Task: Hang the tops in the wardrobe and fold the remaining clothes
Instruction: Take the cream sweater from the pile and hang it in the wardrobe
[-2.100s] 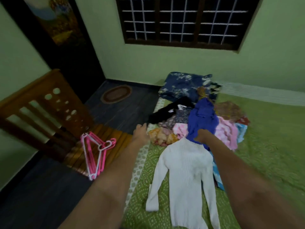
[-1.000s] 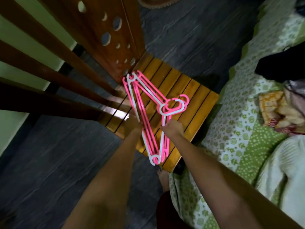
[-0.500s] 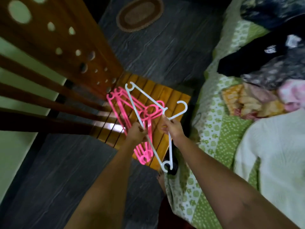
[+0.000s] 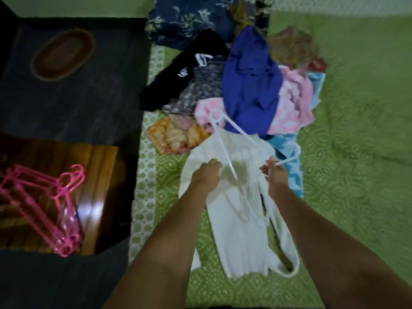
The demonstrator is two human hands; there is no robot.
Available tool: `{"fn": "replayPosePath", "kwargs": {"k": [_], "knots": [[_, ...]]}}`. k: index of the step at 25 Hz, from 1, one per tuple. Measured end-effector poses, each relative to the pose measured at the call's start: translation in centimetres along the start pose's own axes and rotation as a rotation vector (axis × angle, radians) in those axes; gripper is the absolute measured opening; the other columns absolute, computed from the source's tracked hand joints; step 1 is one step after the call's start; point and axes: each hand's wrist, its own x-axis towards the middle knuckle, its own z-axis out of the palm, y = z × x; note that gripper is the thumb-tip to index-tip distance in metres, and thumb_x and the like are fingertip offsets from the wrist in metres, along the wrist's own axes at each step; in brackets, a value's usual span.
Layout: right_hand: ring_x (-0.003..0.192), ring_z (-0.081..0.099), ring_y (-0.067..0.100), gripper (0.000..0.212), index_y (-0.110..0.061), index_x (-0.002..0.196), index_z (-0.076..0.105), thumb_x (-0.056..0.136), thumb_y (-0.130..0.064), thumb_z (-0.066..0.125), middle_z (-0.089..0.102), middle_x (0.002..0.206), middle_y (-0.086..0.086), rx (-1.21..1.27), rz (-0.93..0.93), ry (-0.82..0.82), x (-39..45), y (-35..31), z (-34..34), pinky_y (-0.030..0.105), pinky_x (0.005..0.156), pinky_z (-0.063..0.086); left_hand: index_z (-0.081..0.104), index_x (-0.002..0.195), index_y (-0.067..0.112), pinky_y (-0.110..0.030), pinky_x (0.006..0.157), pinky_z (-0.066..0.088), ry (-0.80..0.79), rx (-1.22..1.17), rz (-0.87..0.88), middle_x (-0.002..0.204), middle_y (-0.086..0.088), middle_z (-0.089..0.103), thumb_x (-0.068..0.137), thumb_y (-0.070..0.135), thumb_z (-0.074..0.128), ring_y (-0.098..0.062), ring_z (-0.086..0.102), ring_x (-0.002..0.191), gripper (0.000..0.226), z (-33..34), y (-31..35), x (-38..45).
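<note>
The bed (image 4: 356, 152) carries everything: a heap of clothes (image 4: 249, 85) at its far end and, nearer the person, the white top (image 4: 236, 230) spread flat, neck end toward the heap and hem toward the person, so its long axis runs straight away from the body. Beside the bed a wooden chair (image 4: 98, 175) holds pink hangers (image 4: 44, 197).

The left hand (image 4: 205, 177) rests on the top near its left shoulder, fingers curled into the knit, apparently pinching the fabric (blur makes this uncertain). The right hand (image 4: 275, 175) pinches the white hanger (image 4: 231, 139) at its neck, hook pointing right, the triangle lying across the top's upper part at a slant to the neck line.

The coming move likely turns on this: the hanger must swing square to the top's long axis and enter at the neck, just beyond both hands. The right hand steers; the left is placed to lift the fabric.
</note>
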Motion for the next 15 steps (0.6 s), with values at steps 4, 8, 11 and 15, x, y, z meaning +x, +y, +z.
{"fn": "replayPosePath", "kwargs": {"k": [4, 8, 11, 15], "knots": [[0.045, 0.054, -0.002, 0.026, -0.016, 0.076, 0.057, 0.098, -0.027, 0.050, 0.061, 0.047, -0.010, 0.048, 0.025, 0.007, 6.1, 0.2, -5.8, 0.022, 0.060, 0.040, 0.014, 0.150, 0.027, -0.047, 0.096, 0.044, 0.030, 0.192, -0.005, 0.155, 0.005, 0.018, 0.094, 0.009, 0.047, -0.030, 0.034, 0.132, 0.067, 0.3, 4.3, 6.3], [0.049, 0.056, 0.000, 0.025, -0.010, 0.078, 0.058, 0.098, -0.025, 0.052, 0.062, 0.050, -0.008, 0.078, 0.026, -0.039, 7.9, 0.7, -6.6, 0.015, 0.054, 0.047, 0.018, 0.147, 0.022, -0.044, 0.082, 0.052, 0.180, 0.361, 0.018, 0.152, 0.002, 0.015, 0.088, 0.007, 0.059, -0.032, 0.033, 0.128, 0.073, -0.9, 4.5, 9.0], [0.055, 0.055, 0.004, 0.022, -0.010, 0.084, 0.057, 0.098, -0.027, 0.051, 0.062, 0.062, -0.003, 0.108, 0.037, -0.090, 8.5, 0.8, -6.7, 0.015, 0.056, 0.046, 0.035, 0.136, 0.016, -0.043, 0.078, 0.053, 0.199, 0.480, 0.036, 0.143, -0.005, 0.022, 0.089, 0.021, 0.062, -0.031, 0.033, 0.125, 0.055, -1.5, 4.5, 9.2], [0.057, 0.056, 0.005, 0.023, -0.013, 0.081, 0.058, 0.099, -0.024, 0.049, 0.062, 0.058, -0.008, 0.069, 0.014, -0.124, 9.3, 0.4, -7.3, 0.017, 0.058, 0.046, 0.058, 0.121, 0.014, -0.043, 0.088, 0.047, 0.260, 0.512, -0.078, 0.141, -0.012, 0.036, 0.096, 0.036, 0.049, -0.034, 0.033, 0.129, 0.034, -0.9, 4.5, 9.2]]}}
